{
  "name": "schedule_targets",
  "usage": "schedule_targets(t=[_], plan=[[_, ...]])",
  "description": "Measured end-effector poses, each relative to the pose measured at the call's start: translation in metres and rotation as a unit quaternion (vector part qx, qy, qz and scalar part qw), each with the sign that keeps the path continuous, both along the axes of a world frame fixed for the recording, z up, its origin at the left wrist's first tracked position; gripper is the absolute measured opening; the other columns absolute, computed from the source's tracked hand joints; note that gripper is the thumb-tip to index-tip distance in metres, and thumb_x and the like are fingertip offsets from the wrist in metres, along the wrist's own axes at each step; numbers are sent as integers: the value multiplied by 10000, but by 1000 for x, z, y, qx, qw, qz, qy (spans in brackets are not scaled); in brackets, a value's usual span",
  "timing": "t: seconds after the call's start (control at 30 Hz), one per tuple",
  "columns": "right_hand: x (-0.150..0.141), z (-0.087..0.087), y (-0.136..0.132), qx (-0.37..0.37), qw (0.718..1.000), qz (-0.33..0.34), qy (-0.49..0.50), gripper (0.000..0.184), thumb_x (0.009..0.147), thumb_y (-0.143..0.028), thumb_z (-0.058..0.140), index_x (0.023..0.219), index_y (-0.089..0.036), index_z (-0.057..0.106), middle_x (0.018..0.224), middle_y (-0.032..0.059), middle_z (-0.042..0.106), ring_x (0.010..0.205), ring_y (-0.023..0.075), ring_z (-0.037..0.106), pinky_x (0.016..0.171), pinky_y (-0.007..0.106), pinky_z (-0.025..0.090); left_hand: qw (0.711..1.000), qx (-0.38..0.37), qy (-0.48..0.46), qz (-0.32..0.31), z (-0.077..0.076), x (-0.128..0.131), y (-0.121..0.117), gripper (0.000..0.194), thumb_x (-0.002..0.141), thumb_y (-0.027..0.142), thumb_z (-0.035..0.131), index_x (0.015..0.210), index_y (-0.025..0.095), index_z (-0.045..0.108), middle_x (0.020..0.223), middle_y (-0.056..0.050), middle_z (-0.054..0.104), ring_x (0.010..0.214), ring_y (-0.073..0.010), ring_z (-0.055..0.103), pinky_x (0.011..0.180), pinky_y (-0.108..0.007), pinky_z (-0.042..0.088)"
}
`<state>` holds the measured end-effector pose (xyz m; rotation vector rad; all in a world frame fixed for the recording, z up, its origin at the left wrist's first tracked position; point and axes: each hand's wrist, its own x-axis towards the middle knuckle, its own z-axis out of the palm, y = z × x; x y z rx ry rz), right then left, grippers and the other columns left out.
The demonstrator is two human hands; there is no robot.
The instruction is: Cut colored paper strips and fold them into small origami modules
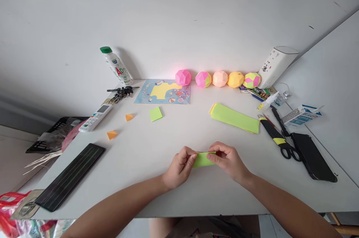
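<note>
Between my two hands is a small green piece of paper (pixel 202 159), which looks folded along its top edge. My left hand (pixel 179 167) pinches its left end between thumb and fingers. At the other end, my right hand (pixel 228 160) grips it with the thumb lying across the front. A square of green paper (pixel 156 114) rests farther back on the left. To the right lies a stack of green paper strips (pixel 235 118) with a yellow edge showing beneath. Two small folded orange paper pieces (pixel 112 134) sit toward the left of the white table (pixel 140 155).
Several paper balls (pixel 220 79) line the wall, one beside a blue booklet (pixel 141 94). Leftward are a bottle (pixel 116 66), keys (pixel 123 92), a remote control (pixel 95 117) and a black case (pixel 71 176). Rightward are scissors (pixel 290 152), a phone (pixel 312 155), a glue bottle (pixel 268 100) and a carton (pixel 301 115).
</note>
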<state>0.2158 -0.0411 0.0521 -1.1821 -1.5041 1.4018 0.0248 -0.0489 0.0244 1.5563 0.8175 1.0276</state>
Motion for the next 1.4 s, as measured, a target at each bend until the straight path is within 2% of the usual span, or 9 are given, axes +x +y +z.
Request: schedule_targets(t=[0.17,0.27,0.43,0.67,0.83,1.07,1.23,1.4], plan=[[-1,1,-1,21,1000,-5,-5,185,769,-360,644,747,-177,636,714,10,546,641,128,486,564,253,428,1000,3,5,10,0,0,0,200,923,375,353,836,200,396,860,-72,663,699,-127,576,613,-259,438],[-2,2,-1,40,999,-4,-5,179,789,-355,625,788,-179,658,732,21,565,657,133,500,568,254,430,1000,18,-1,10,0,-1,0,165,931,331,350,845,198,396,894,-83,671,707,-123,583,613,-258,441],[-1,4,-1,52,999,-6,-3,179,821,-337,593,854,-191,692,776,38,595,685,142,529,576,261,439,998,54,-19,1,0,-1,1,83,936,238,344,891,199,402,983,-113,670,811,-141,623,668,-281,469],[0,0,-1,37,999,-9,29,174,797,-332,627,895,-217,714,861,50,609,761,158,569,623,275,473,995,100,9,-8,0,-3,0,76,940,247,323,934,207,386,1063,-147,651,955,-181,632,747,-320,505],[1,-3,-1,9,998,3,64,157,778,-323,652,892,-235,715,882,44,600,756,147,565,629,273,473,982,187,19,-15,-2,-7,2,98,924,150,326,976,213,379,1096,-165,634,1027,-187,605,787,-350,509],[2,-2,-2,-19,996,16,91,144,773,-328,654,855,-223,709,878,41,580,702,125,534,561,250,451,955,288,44,-44,-4,-9,8,95,935,179,287,995,220,349,1141,-195,615,995,-172,611,765,-378,505],[0,1,-3,33,996,3,84,98,772,-289,658,830,-234,715,864,42,593,711,133,560,567,254,469,949,310,33,-40,-5,-10,8,133,924,139,322,1020,226,352,1175,-190,601,1038,-181,598,771,-374,495],[-2,5,-6,159,987,-13,36,97,798,-258,631,835,-247,720,821,48,606,697,146,580,541,260,488,952,303,32,-40,-3,-9,7,110,939,176,288,1025,221,340,1158,-191,609,1042,-176,596,778,-391,502]])
